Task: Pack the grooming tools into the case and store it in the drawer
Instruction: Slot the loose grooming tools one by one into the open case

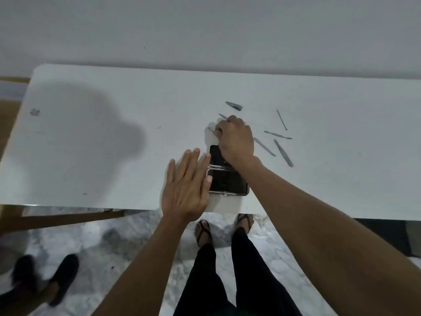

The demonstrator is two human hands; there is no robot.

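An open black case (227,181) with a metal rim lies on the white table (114,144) near its front edge. My left hand (185,188) rests flat, fingers spread, against the case's left side. My right hand (235,139) reaches over the case's far half, fingers closed on a thin metal tool (212,128) whose tip sticks out to the left. Loose metal tools lie around: a nail clipper (234,105), a thin pick (281,119), a double-ended pusher (278,135), a file (264,147) and a thicker tool (283,153).
The table's front edge runs just below the case. Under it I see my legs and sandalled feet (224,226) on a marble floor. Another person's dark shoes (61,277) stand at the lower left. A wooden frame (68,216) shows under the table's left side.
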